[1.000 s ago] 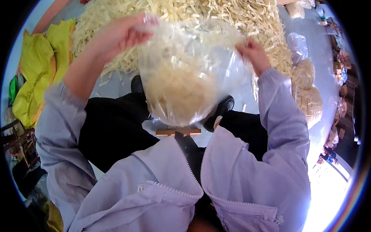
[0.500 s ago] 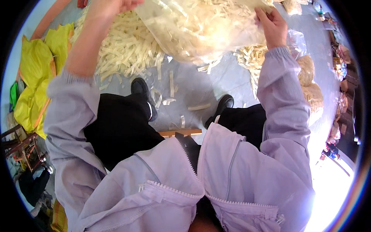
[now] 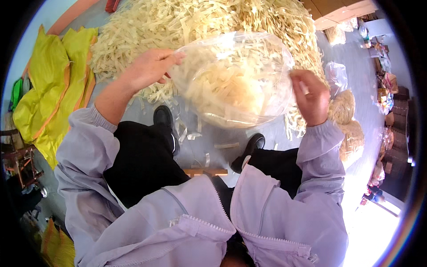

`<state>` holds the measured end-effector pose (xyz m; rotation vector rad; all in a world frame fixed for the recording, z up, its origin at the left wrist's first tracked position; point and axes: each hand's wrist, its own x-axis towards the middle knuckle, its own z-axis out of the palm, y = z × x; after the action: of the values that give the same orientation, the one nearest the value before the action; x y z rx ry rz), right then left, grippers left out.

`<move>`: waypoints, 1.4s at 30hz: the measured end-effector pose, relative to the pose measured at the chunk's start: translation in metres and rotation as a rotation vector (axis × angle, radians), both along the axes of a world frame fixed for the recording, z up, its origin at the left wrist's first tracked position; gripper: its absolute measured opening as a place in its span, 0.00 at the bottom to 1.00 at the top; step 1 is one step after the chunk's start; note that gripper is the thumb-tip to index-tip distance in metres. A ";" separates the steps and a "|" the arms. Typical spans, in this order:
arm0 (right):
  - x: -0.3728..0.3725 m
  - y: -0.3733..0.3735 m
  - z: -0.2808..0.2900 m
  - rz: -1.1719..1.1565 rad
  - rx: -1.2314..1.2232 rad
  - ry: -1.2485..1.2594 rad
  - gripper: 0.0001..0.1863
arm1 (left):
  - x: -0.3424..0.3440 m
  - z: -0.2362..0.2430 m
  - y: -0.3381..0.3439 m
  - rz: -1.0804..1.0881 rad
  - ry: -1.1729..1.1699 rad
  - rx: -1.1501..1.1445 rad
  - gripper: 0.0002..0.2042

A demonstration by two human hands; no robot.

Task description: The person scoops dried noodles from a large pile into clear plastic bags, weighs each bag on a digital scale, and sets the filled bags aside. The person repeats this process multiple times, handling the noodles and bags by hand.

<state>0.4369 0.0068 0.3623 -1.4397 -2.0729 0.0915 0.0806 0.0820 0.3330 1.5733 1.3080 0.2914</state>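
Observation:
A clear plastic bag (image 3: 231,121) with pale yellow, flat curled strips (image 3: 233,89) inside is held up over the floor in front of me. Its mouth is spread into a wide round opening. My left hand (image 3: 153,69) is closed at the bag's left rim, thumb and fingers pinching the film. On the opposite side, my right hand (image 3: 310,95) grips the right rim with its fingers curled in. Just beyond the bag lies a large heap of the same strips (image 3: 147,35), partly seen through the film.
Yellow woven sacks (image 3: 49,89) with orange edging lie at the left. Filled clear bags (image 3: 351,138) stand along the right, near a cardboard box (image 3: 342,13) at the far right. My shoes (image 3: 163,118) rest on the grey floor, with stray strips between them.
Both hands have come nearer to me, bringing the bag down from above the heap. Its mouth has become a rounded opening, and more of the heap shows behind.

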 end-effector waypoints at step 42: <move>-0.115 0.474 -0.366 -0.119 -0.656 0.877 0.21 | -0.031 -0.165 0.048 0.183 -0.897 -0.874 0.18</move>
<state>0.3222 0.4808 -0.0036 -1.4739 -1.2522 1.2104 0.0499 0.1297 0.1678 0.4577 0.6822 0.4007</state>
